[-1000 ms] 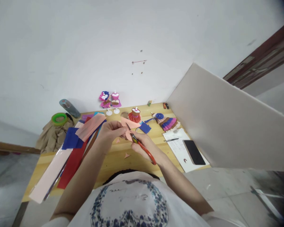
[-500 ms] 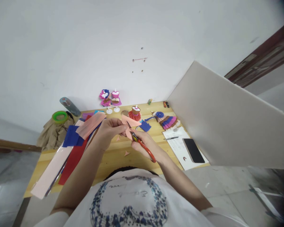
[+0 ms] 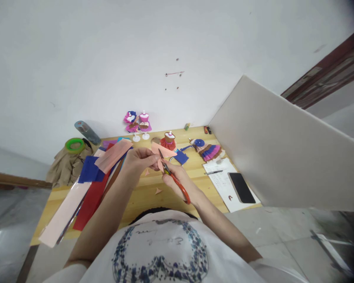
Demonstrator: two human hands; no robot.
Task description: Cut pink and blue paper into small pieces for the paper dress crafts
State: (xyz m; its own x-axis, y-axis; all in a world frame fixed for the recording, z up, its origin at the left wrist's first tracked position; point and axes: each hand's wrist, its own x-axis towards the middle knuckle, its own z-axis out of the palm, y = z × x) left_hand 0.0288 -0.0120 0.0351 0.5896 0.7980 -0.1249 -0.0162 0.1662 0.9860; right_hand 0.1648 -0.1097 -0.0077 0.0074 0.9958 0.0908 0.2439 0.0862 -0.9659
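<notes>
My left hand [image 3: 143,159] pinches a piece of peach crepe paper [image 3: 165,150] between thumb and fingers, above the middle of the table. In my right hand [image 3: 178,176] is a pair of scissors [image 3: 179,186] with red-orange handles, its dark blades pointing up and left across the paper. A small flap of the paper hangs below the blades. Peach scraps [image 3: 158,191] lie on the table under my hands. Just beyond the paper stands a small dress form [image 3: 169,140] with a brown top and red skirt.
Crepe paper strips [image 3: 90,204] in red, blue and pink lie at left, by a green tape roll [image 3: 74,146] on beige cloth. Two dressed forms [image 3: 144,122] stand by the wall. At right are a ruffled paper dress [image 3: 206,149], a written sheet [image 3: 216,184], a pen and a phone [image 3: 241,188].
The scissors have turned slightly, their handles shifting a little left and down. The peach paper has moved slightly right, and its lower flap looks narrower. My left hand keeps its pinch.
</notes>
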